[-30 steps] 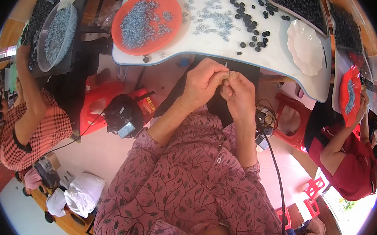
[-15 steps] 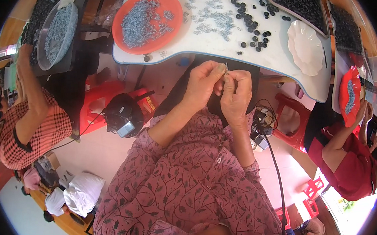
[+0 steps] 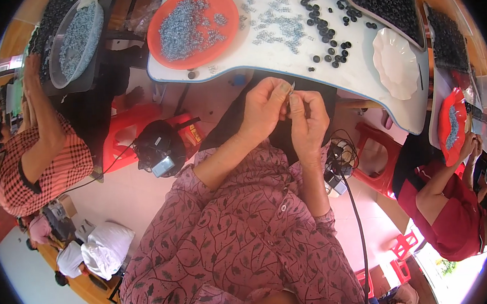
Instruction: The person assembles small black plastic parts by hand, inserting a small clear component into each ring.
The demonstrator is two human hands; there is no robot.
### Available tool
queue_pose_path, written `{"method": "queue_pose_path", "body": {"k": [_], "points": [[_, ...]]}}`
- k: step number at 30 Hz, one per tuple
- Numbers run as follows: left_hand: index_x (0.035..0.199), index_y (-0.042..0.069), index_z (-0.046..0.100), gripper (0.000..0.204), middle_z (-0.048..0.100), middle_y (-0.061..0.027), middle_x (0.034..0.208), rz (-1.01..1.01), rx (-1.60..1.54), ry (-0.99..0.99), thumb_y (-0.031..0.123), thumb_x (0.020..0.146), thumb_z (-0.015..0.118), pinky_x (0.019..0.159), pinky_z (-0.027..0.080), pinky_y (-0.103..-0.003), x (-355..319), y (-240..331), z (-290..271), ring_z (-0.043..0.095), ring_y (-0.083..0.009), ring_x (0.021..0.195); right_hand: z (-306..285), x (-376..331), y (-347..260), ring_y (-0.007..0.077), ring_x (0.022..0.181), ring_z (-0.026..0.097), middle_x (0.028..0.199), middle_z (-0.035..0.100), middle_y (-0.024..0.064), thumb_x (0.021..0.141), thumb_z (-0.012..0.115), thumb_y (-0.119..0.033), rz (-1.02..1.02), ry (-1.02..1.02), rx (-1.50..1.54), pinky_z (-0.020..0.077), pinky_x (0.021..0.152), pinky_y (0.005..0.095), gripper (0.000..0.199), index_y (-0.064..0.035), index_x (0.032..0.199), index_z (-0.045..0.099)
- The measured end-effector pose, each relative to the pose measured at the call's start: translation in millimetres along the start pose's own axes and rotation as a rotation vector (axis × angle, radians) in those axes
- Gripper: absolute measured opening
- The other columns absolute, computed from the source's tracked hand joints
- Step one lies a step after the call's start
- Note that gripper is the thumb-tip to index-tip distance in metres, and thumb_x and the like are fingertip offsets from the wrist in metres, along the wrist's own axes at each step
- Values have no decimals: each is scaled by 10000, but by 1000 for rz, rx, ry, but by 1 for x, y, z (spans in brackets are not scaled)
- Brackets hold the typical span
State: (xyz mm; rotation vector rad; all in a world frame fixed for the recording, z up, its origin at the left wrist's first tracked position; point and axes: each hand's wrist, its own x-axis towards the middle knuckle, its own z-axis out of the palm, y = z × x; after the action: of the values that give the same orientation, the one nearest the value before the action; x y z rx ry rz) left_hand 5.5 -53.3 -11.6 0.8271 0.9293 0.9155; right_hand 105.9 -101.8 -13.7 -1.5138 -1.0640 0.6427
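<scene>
My left hand [image 3: 264, 106] and my right hand [image 3: 308, 113] meet just off the table's near edge, thumbs and forefingers pinched together. A tiny pale, shiny piece pokes out between the fingertips; its kind is too small to make out. Ahead on the white table [image 3: 236, 53] lies a scatter of small clear bluish pieces [image 3: 283, 28]. To the left of them an orange-red plate [image 3: 225, 9] carries a heap of the same pieces [image 3: 181, 32]. Small round black parts [image 3: 325, 33] are strewn to the right of the scatter.
A tray of black parts [image 3: 386, 6] stands at the far right, near a white scalloped dish [image 3: 395, 59]. Co-workers sit on the left [image 3: 41, 160] and right [image 3: 445, 205]. Red stools [image 3: 376, 154] flank me, and a black cable [image 3: 357, 223] hangs at my right.
My hands stay pinched together at nearly the same spot, with the right fingers shifting slightly. The whole view has moved a little.
</scene>
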Motion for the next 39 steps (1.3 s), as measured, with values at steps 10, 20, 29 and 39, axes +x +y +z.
{"method": "queue_pose_path", "body": {"k": [10,20,29,39], "points": [[989,6,651,108,635,-33,765,293,464,118,57,896,631,528,487,-230,29,19,-4,596,-75,622,-2,4,-2,43,584,501,742,558,-5,948,599,-130,188,28,207,411,517,193,124,-10,919,589],[934,26,678,126,641,-117,860,759,1059,65,18,811,653,628,516,-363,67,20,-13,647,-304,719,0,3,9,47,584,506,752,569,-5,949,597,-152,272,-6,255,418,521,198,150,-2,943,603],[1051,25,665,235,618,-147,943,741,1093,83,-3,821,627,635,517,-342,55,27,-27,637,-273,742,-3,5,11,55,587,507,751,581,4,947,594,-145,340,-34,334,416,532,201,146,-1,937,617],[1115,28,662,273,637,-91,926,644,617,-306,-34,853,617,650,500,-261,22,15,-30,619,-164,760,-6,7,13,80,568,482,767,597,35,943,603,-181,565,-155,868,374,525,210,184,-2,905,623]]}}
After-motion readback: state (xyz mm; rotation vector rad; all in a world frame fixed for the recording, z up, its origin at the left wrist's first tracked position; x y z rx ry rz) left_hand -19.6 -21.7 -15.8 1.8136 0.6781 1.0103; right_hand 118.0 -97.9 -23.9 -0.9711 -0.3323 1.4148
